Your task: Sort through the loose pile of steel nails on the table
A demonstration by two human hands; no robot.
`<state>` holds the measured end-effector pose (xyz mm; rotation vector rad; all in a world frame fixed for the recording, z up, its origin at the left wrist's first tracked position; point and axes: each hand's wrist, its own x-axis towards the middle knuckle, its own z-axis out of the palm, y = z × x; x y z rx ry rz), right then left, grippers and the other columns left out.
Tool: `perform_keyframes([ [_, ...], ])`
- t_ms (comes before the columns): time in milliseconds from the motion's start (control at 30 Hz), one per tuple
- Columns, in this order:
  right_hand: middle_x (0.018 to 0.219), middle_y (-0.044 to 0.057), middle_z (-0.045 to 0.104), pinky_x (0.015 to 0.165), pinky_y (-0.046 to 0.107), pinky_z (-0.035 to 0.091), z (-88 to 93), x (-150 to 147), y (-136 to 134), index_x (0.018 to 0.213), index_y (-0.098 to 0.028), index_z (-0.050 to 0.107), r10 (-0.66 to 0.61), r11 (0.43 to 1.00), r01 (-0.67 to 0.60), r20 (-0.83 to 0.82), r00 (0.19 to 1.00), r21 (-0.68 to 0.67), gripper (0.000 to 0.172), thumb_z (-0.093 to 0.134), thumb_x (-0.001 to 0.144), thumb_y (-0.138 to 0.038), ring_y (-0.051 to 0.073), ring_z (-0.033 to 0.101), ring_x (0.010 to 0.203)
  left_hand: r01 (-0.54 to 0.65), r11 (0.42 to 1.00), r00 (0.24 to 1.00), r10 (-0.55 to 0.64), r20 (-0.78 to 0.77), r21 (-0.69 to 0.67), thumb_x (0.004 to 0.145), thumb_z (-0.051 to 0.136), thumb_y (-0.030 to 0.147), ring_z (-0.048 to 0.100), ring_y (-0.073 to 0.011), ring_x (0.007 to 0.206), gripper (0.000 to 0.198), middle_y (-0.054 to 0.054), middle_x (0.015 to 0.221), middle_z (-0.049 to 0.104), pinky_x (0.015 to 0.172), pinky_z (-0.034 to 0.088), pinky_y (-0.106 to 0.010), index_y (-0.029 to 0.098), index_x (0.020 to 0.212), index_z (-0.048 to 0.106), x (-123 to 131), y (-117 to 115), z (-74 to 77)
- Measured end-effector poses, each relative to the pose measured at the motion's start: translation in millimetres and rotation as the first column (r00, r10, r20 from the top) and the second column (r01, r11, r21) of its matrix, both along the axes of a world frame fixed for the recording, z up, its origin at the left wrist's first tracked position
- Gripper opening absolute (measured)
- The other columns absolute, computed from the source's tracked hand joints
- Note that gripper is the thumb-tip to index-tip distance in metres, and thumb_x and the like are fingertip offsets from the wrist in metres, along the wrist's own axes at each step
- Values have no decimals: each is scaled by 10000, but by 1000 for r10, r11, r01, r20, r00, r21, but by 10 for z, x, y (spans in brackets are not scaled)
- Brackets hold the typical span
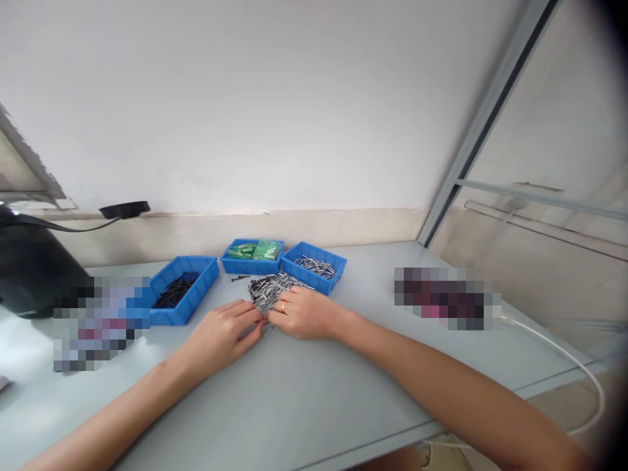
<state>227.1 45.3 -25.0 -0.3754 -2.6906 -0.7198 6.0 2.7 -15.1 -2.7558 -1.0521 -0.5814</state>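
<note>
A loose pile of silver nails lies on the grey table, in front of three blue trays. My left hand rests on the table with its fingers stretched toward the near edge of the pile. My right hand, a ring on one finger, lies beside it with the fingers curled and the fingertips pinched at the pile's near edge. What the fingertips hold is too small to make out. The two hands almost touch.
The left blue tray holds dark screws, the middle blue tray green packets, the right blue tray silver nails. A black device with a cable stands far left. A white cable runs off the table's right edge.
</note>
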Motion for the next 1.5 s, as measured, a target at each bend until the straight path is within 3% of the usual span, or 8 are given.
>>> perform_keyframes([
  [367,696,13,600,619,297,259,-1,12,41,778,-171,535,-104,994,99,-130,986,-44,229,421,974,-194,141,508,699,7,1000,996,-9,91,26,968,431,266,627,-158,770,235,-40,834,658,699,490,-261,183,904,641,-72,12,78],
  [600,661,1,591,631,284,287,11,27,48,801,-169,572,-12,1000,13,-273,962,2,301,389,1015,-276,127,516,670,-41,999,998,40,51,13,972,419,291,646,-164,770,265,-28,838,673,685,498,-263,192,917,658,-120,50,92],
  [800,676,13,607,645,277,310,-2,27,37,858,-158,591,5,999,-14,-262,965,-31,274,405,1012,-287,131,536,680,-45,998,993,40,112,44,972,428,327,662,-158,814,268,-27,907,691,725,519,-259,208,1009,665,-115,60,102],
  [1500,648,-10,617,614,277,330,37,26,14,818,-169,602,51,998,-31,-379,924,59,260,443,994,-277,121,557,642,-3,993,991,-13,134,120,979,457,269,653,-146,794,209,-14,873,680,731,490,-251,183,958,647,-112,36,125],
])
